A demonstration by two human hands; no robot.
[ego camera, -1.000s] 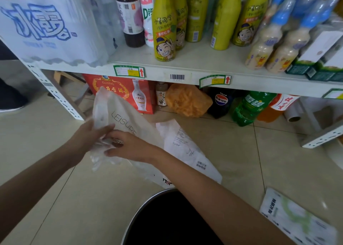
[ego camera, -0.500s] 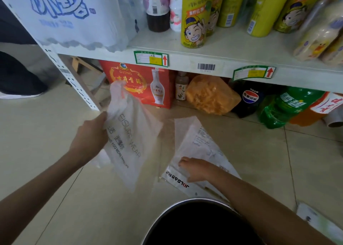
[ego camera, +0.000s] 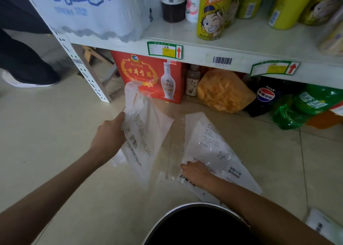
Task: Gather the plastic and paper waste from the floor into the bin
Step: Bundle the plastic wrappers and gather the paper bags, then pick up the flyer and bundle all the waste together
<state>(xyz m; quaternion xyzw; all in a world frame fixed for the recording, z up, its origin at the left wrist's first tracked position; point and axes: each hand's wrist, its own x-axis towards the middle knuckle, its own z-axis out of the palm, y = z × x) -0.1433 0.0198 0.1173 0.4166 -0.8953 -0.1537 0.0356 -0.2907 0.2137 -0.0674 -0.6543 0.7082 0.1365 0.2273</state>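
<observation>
My left hand (ego camera: 109, 135) grips a white printed plastic bag (ego camera: 146, 131) and holds it up off the floor tiles. A second clear plastic bag (ego camera: 213, 148) with a printed sheet inside lies flat on the floor to its right. My right hand (ego camera: 196, 172) rests on that bag's near left corner, fingers curled on its edge. The round black bin (ego camera: 185, 213) with a metal rim stands at the bottom of the view, just under my right forearm. Another printed paper piece (ego camera: 323, 224) lies on the floor at the lower right.
A white shop shelf (ego camera: 204, 55) full of yellow bottles hangs over the floor. Under it stand a red liquor box (ego camera: 148, 74), an orange snack bag (ego camera: 222, 90) and soda bottles (ego camera: 263, 96). A person's shoe (ego camera: 27, 77) is at far left.
My right hand left the first bag and dropped to the second bag on the floor. The left hand kept the first bag lifted, and the view moved closer to the shelf.
</observation>
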